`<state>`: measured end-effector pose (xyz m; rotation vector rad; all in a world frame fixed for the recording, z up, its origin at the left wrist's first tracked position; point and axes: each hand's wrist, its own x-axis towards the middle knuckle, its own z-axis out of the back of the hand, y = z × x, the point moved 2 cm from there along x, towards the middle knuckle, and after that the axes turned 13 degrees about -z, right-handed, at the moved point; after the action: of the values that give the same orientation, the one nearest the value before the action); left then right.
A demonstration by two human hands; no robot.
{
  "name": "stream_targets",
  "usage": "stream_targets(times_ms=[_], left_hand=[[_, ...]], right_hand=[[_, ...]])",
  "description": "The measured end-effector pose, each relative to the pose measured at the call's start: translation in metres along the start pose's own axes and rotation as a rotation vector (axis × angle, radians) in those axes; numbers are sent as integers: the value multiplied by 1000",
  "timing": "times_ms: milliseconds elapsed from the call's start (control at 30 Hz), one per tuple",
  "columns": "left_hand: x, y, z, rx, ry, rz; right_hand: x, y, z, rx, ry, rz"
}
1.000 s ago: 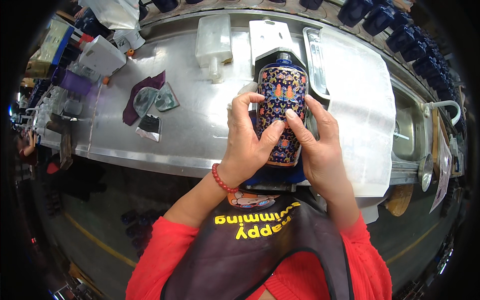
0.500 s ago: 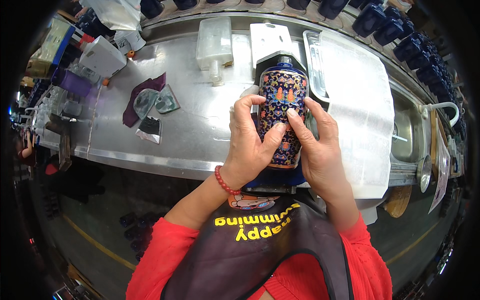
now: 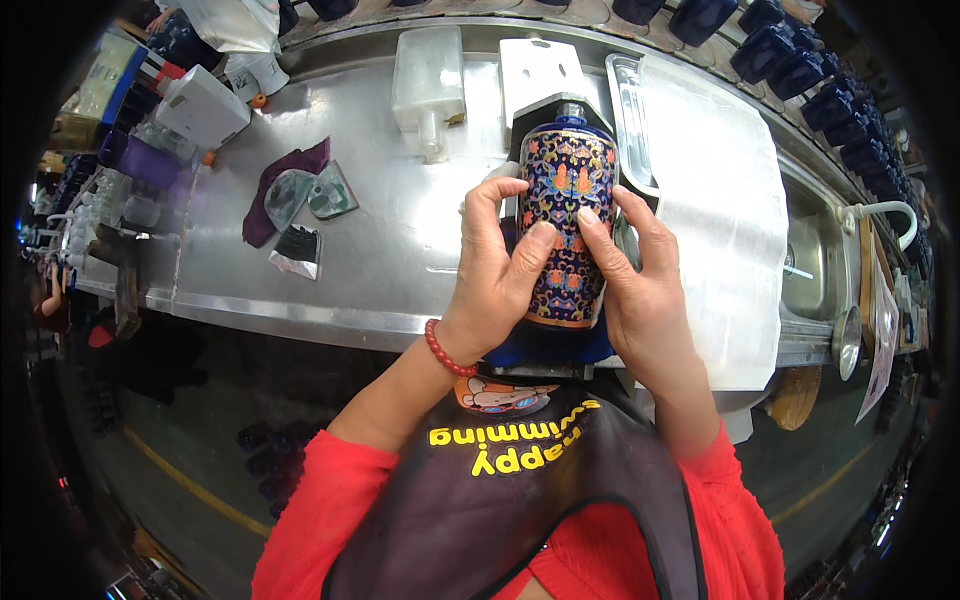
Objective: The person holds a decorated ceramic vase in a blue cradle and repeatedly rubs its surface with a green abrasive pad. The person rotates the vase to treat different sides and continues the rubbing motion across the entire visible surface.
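Observation:
A dark blue glass bottle (image 3: pixel 572 345) rests on its back, neck away from me, in a dark angled holder (image 3: pixel 520 116). Around its body lies a decal (image 3: pixel 572 200) with a dense floral pattern in orange, gold and blue. My left hand (image 3: pixel 493 255) grips the bottle's left side, its thumb laid on the decal and its fingers curled at the edge. On the right side my right hand (image 3: pixel 645 275) holds the bottle too, with the thumb pressed on the decal near the middle and the fingers along the edge. The bottle's underside is hidden.
White paper (image 3: pixel 715 230) covers the bench at right, beside a clear tray (image 3: pixel 630 120) and a sink (image 3: pixel 815 265). A clear empty bottle (image 3: pixel 428 85) lies at the back. Purple cloth (image 3: pixel 285 195) and scraper-like pieces (image 3: pixel 330 190) sit at left. Blue bottles (image 3: pixel 770 60) line the far shelf.
My left thumb has slid left and away from me across the decal, baring more of the pattern in the middle. The right thumb stays almost where it was on the decal.

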<state>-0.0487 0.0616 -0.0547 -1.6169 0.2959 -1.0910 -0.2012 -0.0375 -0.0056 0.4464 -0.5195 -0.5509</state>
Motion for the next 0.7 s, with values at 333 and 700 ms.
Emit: stream_targets(times_ms=[333,700], left_hand=[[-4,5,3,143,67,-67],[-6,4,4,125,79,-72]], right_hand=[[-10,1,1,-76,36,13],[-17,3,2,-62,48,-4]])
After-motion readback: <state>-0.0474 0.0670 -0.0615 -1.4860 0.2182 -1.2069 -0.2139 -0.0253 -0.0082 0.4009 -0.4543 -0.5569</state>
